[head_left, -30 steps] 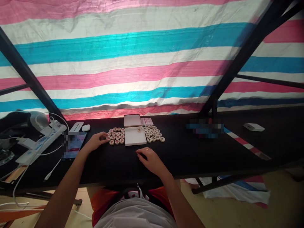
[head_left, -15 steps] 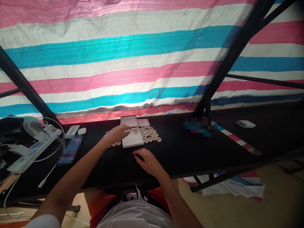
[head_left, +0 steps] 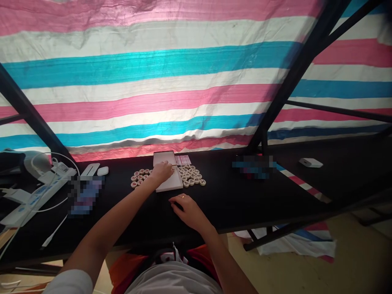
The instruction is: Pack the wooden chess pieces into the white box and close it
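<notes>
My left hand (head_left: 161, 172) reaches over a flat white box (head_left: 170, 183) on the black table (head_left: 232, 196), fingers curled down near its far edge; what they hold, if anything, is hidden. Round wooden game discs with red marks (head_left: 139, 178) lie left of the box. More discs with dark marks (head_left: 192, 175) lie to its right. A second white box (head_left: 163, 157) sits behind. My right hand (head_left: 186, 207) rests on the table nearer to me, fingers bent and slightly apart, with a ring on one finger.
A power strip with white cables (head_left: 33, 192), a white mouse (head_left: 102, 170) and a blurred phone (head_left: 84, 194) crowd the table's left end. A small white device (head_left: 310, 163) lies far right. Black frame bars (head_left: 284, 85) stand before the striped tarp.
My left hand left the red-marked discs and moved right, over the white box. My right hand stayed in place on the table.
</notes>
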`<act>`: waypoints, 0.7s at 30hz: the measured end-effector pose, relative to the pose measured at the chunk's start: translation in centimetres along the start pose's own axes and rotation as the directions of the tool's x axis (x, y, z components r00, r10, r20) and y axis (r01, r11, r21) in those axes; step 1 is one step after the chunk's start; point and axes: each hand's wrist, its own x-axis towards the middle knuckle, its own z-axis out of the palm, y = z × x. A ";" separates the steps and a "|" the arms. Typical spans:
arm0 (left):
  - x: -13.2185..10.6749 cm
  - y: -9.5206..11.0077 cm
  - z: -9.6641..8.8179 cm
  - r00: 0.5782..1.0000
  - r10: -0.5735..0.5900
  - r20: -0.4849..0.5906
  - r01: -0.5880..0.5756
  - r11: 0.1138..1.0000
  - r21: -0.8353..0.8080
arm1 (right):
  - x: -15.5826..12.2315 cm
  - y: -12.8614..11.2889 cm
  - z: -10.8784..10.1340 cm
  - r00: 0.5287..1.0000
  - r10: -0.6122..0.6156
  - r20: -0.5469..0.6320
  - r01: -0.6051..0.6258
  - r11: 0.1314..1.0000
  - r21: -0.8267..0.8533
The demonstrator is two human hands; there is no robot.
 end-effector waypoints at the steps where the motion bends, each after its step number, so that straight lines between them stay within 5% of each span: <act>1: 0.2 0.0 0.0 1.000 -0.006 -0.013 0.006 1.000 -0.005 | 0.0 0.0 0.0 1.000 -0.001 0.001 0.001 1.000 -0.001; 10: 0.9 0.4 0.5 0.997 0.077 0.018 -0.075 0.994 -0.076 | 0.0 -0.3 -0.2 1.000 0.009 0.009 -0.009 1.000 -0.028; 14: 0.3 0.0 -0.9 0.996 0.093 0.006 -0.092 0.988 -0.126 | 0.0 -0.2 -0.1 1.000 0.009 0.007 -0.009 1.000 -0.022; 18: -5.0 -3.3 -3.4 0.981 0.008 -0.194 -0.078 0.931 -0.357 | -0.2 0.1 0.1 1.000 0.004 -0.004 -0.004 1.000 -0.010; 21: -11.1 -7.1 -3.7 0.938 -0.217 -0.272 0.060 0.871 -0.488 | -0.3 0.3 0.3 1.000 0.021 -0.002 -0.021 1.000 -0.004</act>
